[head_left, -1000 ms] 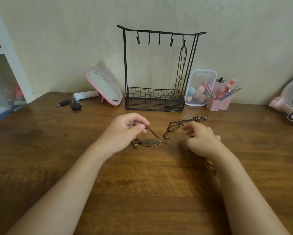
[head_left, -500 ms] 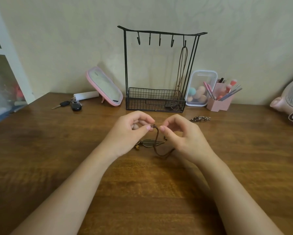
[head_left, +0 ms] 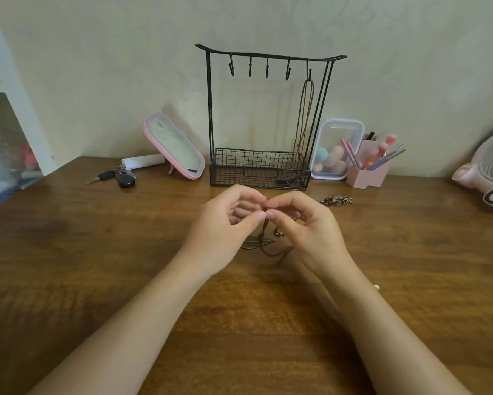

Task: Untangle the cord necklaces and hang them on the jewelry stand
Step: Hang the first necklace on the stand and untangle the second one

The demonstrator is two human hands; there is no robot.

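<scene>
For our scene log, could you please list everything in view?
jewelry stand: one, black, back centre
hung necklace: one, brown cord, on stand's rightmost hook
cord necklace: one, brown, pinched by both hands
metal charm: one, silvery, right of hands
mirror: one, pink, left of stand
keys: one bunch, black, left of mirror
tube: one, white, behind keys
clear box: one, holds sponges, right of stand
brush holder: one, pink, beside box
fan: one, pink, right edge
table: one, brown wood, underneath
left hand: one, pinches cord
right hand: one, pinches cord

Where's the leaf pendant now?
Head view, centre: the leaf pendant lies on the table between the left hand and right hand, before the jewelry stand.
</scene>
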